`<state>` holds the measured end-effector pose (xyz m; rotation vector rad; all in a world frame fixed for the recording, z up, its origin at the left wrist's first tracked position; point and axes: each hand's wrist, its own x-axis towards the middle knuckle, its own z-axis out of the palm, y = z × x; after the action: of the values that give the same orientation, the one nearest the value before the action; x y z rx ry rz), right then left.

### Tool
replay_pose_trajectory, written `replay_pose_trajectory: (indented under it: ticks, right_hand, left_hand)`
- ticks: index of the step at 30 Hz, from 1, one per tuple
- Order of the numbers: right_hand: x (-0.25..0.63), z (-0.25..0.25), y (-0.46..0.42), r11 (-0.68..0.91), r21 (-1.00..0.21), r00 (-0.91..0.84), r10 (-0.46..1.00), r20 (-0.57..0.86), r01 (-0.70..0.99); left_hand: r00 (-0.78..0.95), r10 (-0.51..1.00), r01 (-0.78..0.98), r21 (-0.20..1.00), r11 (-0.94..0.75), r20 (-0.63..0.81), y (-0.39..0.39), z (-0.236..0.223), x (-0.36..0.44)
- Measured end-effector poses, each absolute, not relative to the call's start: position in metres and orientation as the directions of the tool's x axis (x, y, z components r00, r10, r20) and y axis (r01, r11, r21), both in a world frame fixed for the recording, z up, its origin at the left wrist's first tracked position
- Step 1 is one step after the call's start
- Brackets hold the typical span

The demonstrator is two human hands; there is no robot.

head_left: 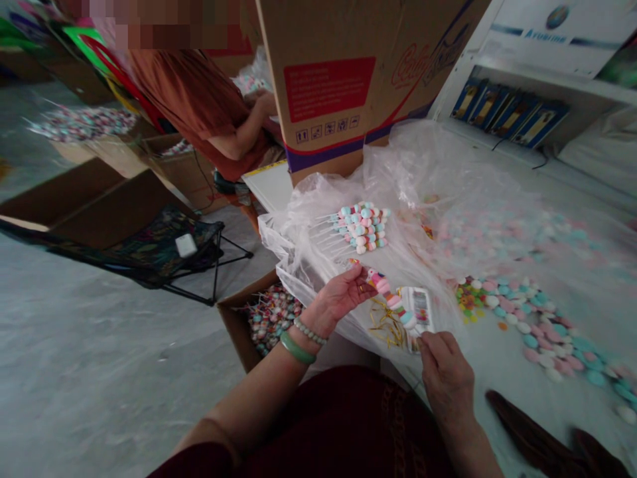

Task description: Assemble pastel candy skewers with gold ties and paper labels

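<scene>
My left hand grips the stick end of a skewer of pastel pink, white and blue marshmallow candies. The skewer's far end reaches into the mouth of a small printed clear plastic bag. My right hand pinches the lower end of that bag. Several gold twist ties lie just beneath the skewer. A bundle of finished candy skewers rests on a crumpled clear plastic sheet above my left hand. A loose spread of pastel candies lies to the right.
An open cardboard box of wrapped candy sticks stands left of my hands. A large printed carton rises ahead. Beyond it, a co-worker sits bent over. A folding stool stands on the concrete floor, and boxed goods sit on a shelf.
</scene>
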<state>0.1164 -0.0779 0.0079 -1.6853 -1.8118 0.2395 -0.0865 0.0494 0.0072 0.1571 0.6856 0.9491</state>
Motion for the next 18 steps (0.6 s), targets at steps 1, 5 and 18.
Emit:
replay_pose_trajectory:
  ticks: [1, 5, 18]
  right_hand:
    - [0.117, 0.009, -0.078, 0.161, -0.549, 0.033, 0.945, 0.326, 0.820]
    - [0.124, 0.012, -0.075, 0.128, -0.642, 0.055, 0.965, 0.258, 0.756]
    - [0.109, 0.003, -0.072, -0.391, -0.881, 0.069, 0.919, -0.387, 0.265]
  left_hand:
    - [0.400, 0.794, -0.683, 0.429, 0.591, -0.457, 0.051, 0.006, -0.088]
    - [0.449, 0.795, -0.600, 0.521, 0.606, -0.407, 0.054, 0.004, -0.096]
    - [0.522, 0.735, -0.503, 0.540, 0.675, -0.433, 0.040, 0.000, -0.090]
